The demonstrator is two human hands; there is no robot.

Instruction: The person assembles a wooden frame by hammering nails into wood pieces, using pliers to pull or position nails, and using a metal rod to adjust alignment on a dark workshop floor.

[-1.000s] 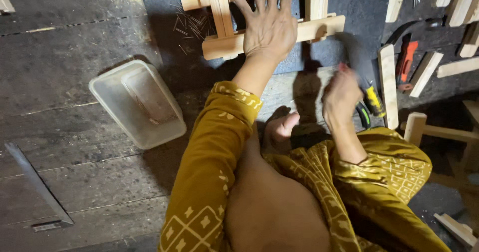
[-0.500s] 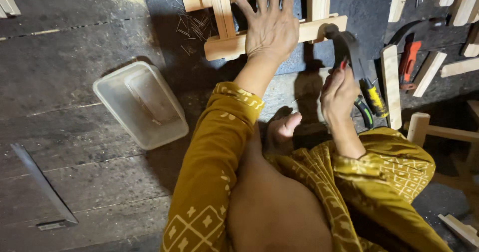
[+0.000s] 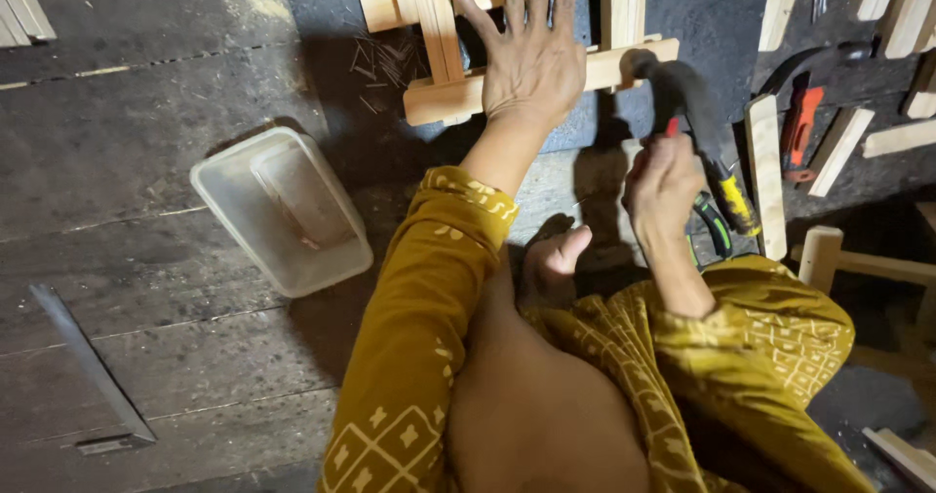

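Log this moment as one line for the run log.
left hand: flat on wooden frame | right hand: grips hammer near frame end | plastic tub: on floor

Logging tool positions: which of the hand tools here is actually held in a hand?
The hammer, held by the right hand over the wooden frame. The orange-handled tool and the metal square lie untouched on the floor.
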